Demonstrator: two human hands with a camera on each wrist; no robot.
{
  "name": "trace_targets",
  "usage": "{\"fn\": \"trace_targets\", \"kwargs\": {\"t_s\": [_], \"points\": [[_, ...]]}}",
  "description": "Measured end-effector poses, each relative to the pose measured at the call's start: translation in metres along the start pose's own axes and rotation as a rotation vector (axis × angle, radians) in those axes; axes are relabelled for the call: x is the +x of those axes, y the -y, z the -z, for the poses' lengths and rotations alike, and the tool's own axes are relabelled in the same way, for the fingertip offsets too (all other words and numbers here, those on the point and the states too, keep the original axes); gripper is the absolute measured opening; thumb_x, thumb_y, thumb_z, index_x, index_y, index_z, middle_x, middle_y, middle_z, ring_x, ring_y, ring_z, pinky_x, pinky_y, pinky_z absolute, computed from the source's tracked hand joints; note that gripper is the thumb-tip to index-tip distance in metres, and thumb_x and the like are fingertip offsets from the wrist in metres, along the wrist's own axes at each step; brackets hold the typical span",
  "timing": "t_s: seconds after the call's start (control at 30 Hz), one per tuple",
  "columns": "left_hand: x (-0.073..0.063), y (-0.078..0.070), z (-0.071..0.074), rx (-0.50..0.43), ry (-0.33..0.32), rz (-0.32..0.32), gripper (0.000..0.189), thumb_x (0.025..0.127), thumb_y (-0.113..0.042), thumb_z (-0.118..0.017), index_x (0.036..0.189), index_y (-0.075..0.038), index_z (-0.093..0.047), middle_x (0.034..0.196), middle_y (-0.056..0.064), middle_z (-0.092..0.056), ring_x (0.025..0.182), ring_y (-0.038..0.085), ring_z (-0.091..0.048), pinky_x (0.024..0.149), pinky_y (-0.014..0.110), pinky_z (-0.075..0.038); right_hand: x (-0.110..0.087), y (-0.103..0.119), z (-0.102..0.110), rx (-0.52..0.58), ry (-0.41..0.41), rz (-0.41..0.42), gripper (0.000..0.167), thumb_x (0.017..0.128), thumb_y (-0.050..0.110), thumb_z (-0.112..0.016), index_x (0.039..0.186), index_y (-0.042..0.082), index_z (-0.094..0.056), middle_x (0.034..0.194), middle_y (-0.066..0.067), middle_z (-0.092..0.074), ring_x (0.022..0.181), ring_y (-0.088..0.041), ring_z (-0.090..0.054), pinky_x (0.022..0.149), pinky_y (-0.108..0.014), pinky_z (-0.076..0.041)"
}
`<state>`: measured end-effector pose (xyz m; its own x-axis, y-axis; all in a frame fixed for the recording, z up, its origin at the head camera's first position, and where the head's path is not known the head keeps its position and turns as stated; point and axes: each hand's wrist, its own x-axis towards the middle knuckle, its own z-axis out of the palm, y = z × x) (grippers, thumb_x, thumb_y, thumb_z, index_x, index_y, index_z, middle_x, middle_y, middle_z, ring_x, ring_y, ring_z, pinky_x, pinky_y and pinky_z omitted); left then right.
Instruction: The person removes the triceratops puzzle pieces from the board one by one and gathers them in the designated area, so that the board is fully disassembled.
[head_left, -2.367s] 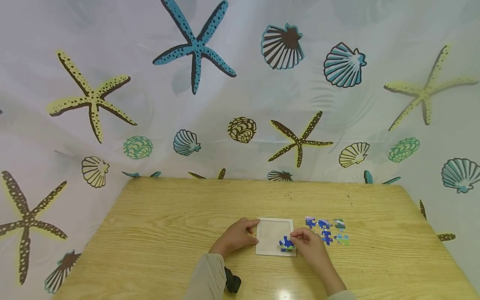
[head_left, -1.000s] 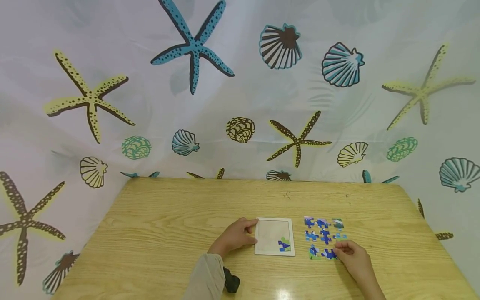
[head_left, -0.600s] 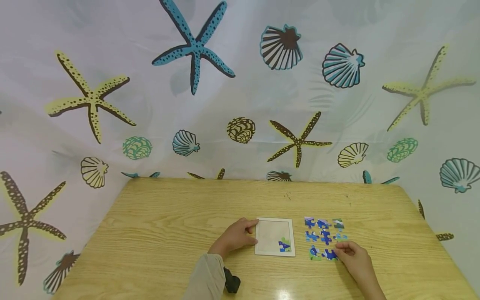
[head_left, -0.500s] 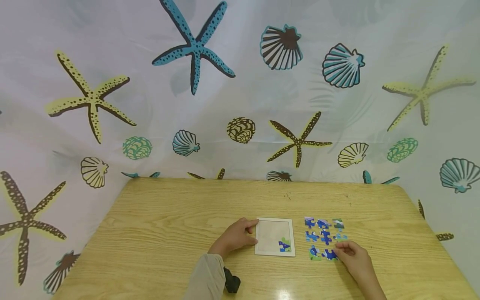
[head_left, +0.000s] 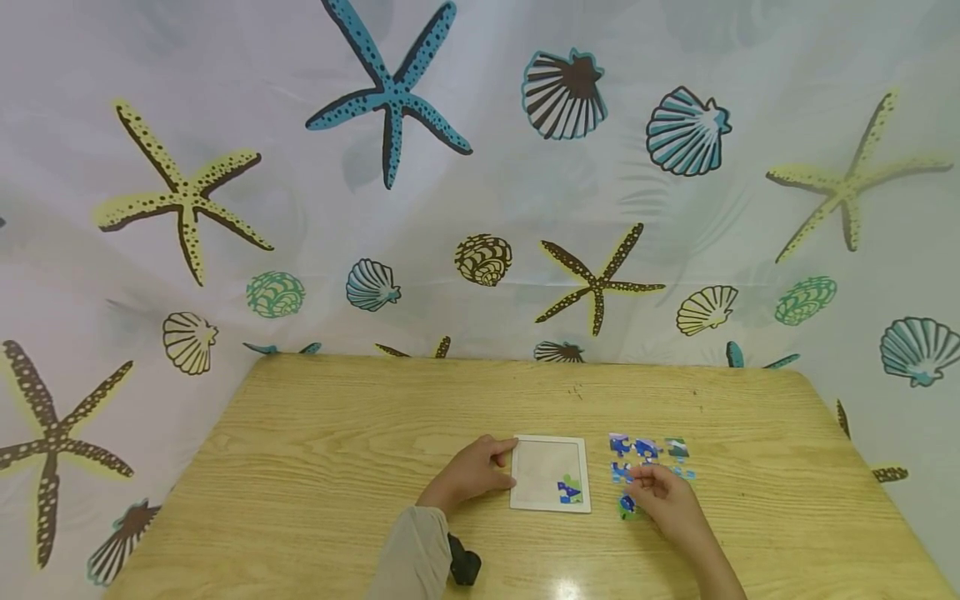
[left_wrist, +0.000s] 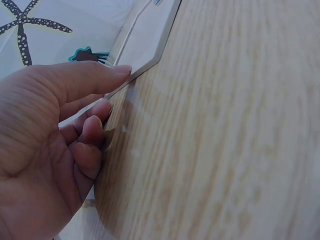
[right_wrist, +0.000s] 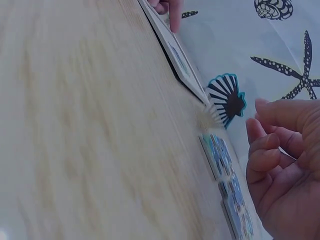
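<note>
My left hand (head_left: 472,471) holds the left edge of a white puzzle frame (head_left: 550,509), thumb and index finger at its border. In the left wrist view, the thumb (left_wrist: 115,75) lies on the frame's edge with the other fingers curled beside it. Joined blue and green jigsaw pieces (head_left: 570,492) sit in the frame's lower right corner. My right hand (head_left: 671,500) is over the loose jigsaw pieces (head_left: 647,448) right of the frame, hiding some. The right wrist view shows that hand's loosely bent fingers (right_wrist: 265,142) with nothing between them.
The wooden table (head_left: 337,433) carries the frame and pieces. A black object (head_left: 465,567) shows beside the left sleeve (head_left: 412,554). Behind the table hangs a white cloth (head_left: 420,217) printed with starfish and shells.
Earlier, a blue piece went into the frame's corner from my right hand. That hand then paused by the lower right loose piece and has now shifted left and up. My left hand stays put.
</note>
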<state>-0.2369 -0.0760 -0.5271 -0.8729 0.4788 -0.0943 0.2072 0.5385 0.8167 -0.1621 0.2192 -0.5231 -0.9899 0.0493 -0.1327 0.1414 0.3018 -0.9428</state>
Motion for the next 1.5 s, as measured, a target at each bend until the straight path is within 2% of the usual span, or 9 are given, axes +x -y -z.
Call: {"fn": "trace_targets", "kwargs": {"t_s": [0.17, 0.37, 0.5, 0.9, 1.2, 1.5], "points": [[0.0, 0.001, 0.0, -0.008, 0.003, 0.007, 0.062, 0.08, -0.006, -0.074, 0.137, -0.001, -0.049, 0.085, 0.004, -0.043, 0.076, 0.016, -0.038, 0.066, 0.027, -0.032, 0.008, 0.007, -0.026, -0.036, 0.036, 0.074, 0.022, 0.086, 0.002, -0.066, 0.107, -0.005, -0.062, 0.088, -0.007, -0.056, 0.07, -0.011, -0.049, 0.055, -0.017, -0.04], [0.001, 0.001, 0.0, -0.007, 0.004, 0.001, 0.063, 0.08, -0.007, -0.074, 0.137, -0.001, -0.048, 0.085, 0.005, -0.044, 0.075, 0.016, -0.038, 0.065, 0.026, -0.032, 0.016, 0.011, -0.052, -0.074, 0.074, 0.073, 0.026, 0.084, 0.005, -0.069, 0.109, 0.0, -0.064, 0.079, -0.003, -0.053, 0.062, -0.01, -0.044, 0.052, -0.019, -0.037], [0.001, 0.001, 0.001, -0.002, 0.005, -0.006, 0.063, 0.08, -0.007, -0.074, 0.137, -0.001, -0.048, 0.085, 0.005, -0.044, 0.074, 0.016, -0.038, 0.064, 0.026, -0.032, 0.018, 0.012, -0.063, -0.109, 0.068, 0.071, 0.028, 0.082, 0.004, -0.07, 0.109, 0.0, -0.064, 0.074, -0.002, -0.051, 0.059, -0.01, -0.042, 0.051, -0.019, -0.035], [0.002, 0.002, 0.001, -0.012, 0.005, -0.013, 0.063, 0.08, -0.006, -0.073, 0.137, -0.001, -0.048, 0.084, 0.004, -0.042, 0.074, 0.016, -0.037, 0.064, 0.026, -0.031, 0.014, 0.018, -0.072, -0.314, 0.079, 0.126, 0.029, 0.078, 0.002, -0.072, 0.106, -0.001, -0.064, 0.068, 0.001, -0.049, 0.059, -0.012, -0.041, 0.056, -0.025, -0.036], [0.001, 0.001, 0.0, -0.024, 0.005, -0.002, 0.063, 0.08, -0.005, -0.073, 0.137, -0.001, -0.048, 0.084, 0.005, -0.042, 0.074, 0.016, -0.037, 0.063, 0.026, -0.031, 0.015, 0.017, -0.072, -0.324, 0.098, 0.135, 0.026, 0.079, 0.001, -0.071, 0.103, 0.003, -0.06, 0.068, 0.001, -0.046, 0.058, -0.012, -0.04, 0.055, -0.024, -0.033], [0.001, 0.001, 0.0, -0.033, 0.009, -0.006, 0.064, 0.08, -0.004, -0.073, 0.138, 0.0, -0.047, 0.084, 0.006, -0.042, 0.073, 0.016, -0.036, 0.062, 0.025, -0.031, 0.016, 0.015, -0.075, -0.374, 0.057, 0.167, 0.03, 0.077, 0.001, -0.072, 0.103, 0.002, -0.058, 0.07, -0.001, -0.044, 0.061, -0.014, -0.039, 0.056, -0.027, -0.034]]}}
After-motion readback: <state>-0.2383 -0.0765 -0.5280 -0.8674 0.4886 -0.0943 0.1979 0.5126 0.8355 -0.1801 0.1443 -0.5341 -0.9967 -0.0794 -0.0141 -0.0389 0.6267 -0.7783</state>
